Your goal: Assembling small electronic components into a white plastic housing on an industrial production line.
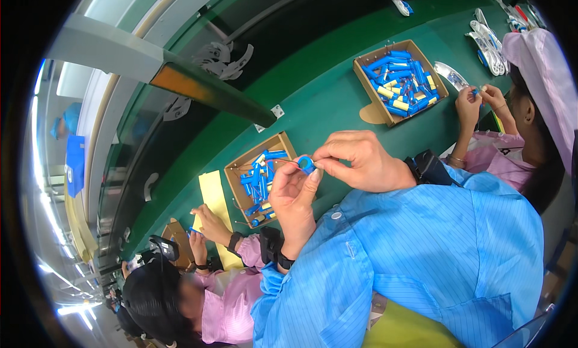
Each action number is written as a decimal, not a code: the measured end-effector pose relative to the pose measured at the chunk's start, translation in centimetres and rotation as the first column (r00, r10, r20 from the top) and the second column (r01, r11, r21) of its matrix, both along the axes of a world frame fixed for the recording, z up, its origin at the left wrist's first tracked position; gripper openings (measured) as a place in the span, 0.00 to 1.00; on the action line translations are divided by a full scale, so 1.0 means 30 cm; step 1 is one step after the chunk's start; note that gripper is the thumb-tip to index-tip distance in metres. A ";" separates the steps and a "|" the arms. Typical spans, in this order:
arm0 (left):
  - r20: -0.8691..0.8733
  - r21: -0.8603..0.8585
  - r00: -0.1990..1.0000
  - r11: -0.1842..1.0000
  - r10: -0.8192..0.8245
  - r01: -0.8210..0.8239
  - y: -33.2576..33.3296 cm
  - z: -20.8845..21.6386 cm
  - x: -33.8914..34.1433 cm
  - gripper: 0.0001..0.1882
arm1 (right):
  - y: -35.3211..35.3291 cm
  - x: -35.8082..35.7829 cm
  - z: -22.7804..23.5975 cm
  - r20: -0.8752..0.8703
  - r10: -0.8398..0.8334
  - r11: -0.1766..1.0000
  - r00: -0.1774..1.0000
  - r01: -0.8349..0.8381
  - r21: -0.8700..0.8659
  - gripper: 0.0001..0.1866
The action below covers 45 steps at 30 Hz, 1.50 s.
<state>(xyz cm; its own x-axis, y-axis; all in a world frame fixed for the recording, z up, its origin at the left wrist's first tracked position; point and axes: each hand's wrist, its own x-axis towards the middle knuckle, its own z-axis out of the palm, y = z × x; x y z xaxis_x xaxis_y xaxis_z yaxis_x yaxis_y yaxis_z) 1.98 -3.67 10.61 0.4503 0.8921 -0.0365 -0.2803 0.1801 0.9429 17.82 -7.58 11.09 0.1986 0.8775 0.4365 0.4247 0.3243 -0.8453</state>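
In front of my chest, my left hand [293,194] grips a blue-wrapped battery [307,165] between thumb and fingers, with its round end turned upward. A thin dark wire seems to run from it over the left fingers. My right hand [359,161] is closed in a pinch at the battery's right edge; what sits between those fingertips is too small to make out. Just beyond my left hand stands a cardboard box [230,178] of blue batteries, some with yellow wrapping and loose wires.
A second cardboard box [365,83] of blue batteries stands farther right on the green bench [325,107]. Yellow sheet [212,194] lies left of the nearer box. Co-workers in pink sit on both sides, their hands at small blue parts. A grey post [114,50] crosses the upper left.
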 end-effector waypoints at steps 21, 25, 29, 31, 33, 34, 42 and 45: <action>-0.068 0.087 0.997 0.996 0.020 -0.014 -0.016 -0.005 0.013 0.14 | -0.012 -0.002 0.024 0.019 -0.021 1.000 1.000 0.021 0.006 0.02; -0.045 0.034 0.999 0.999 -0.011 0.012 -0.011 -0.001 0.013 0.14 | -0.004 -0.004 0.000 -0.045 -0.025 1.000 0.999 0.024 -0.011 0.00; 0.001 -0.051 0.999 0.997 -0.052 0.052 0.002 0.001 0.011 0.14 | 0.001 -0.003 0.006 -0.091 -0.031 0.998 0.995 0.025 -0.063 0.00; -0.004 -0.120 0.998 0.991 -0.065 0.064 0.008 0.000 0.009 0.15 | 0.002 -0.001 0.018 -0.133 -0.031 0.994 0.991 0.016 -0.110 0.00; -0.004 -0.138 0.997 0.988 -0.073 0.072 0.011 0.009 0.013 0.15 | 0.004 -0.003 0.020 -0.151 -0.034 0.993 0.988 0.016 -0.118 0.01; -0.006 -0.155 0.997 0.985 -0.081 0.079 0.012 0.013 0.015 0.16 | 0.004 -0.004 0.021 -0.170 -0.037 0.992 0.985 0.016 -0.125 0.01; -0.002 -0.212 0.996 0.974 -0.085 0.083 0.005 0.009 0.006 0.16 | -0.003 -0.009 0.022 -0.210 -0.025 0.990 0.977 -0.005 -0.144 0.02; -0.007 -0.177 0.997 0.981 -0.080 0.078 0.000 0.002 0.021 0.15 | -0.016 0.000 0.023 -0.190 -0.030 0.988 0.981 0.001 -0.151 0.01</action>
<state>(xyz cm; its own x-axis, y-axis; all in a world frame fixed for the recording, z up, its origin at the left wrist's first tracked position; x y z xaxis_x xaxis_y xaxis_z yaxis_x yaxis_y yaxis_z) 2.60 -3.67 10.66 0.5173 0.8328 -0.1973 -0.2457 0.3653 0.8979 17.81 -8.05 11.77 0.2795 0.9262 0.2530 0.2548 0.1825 -0.9496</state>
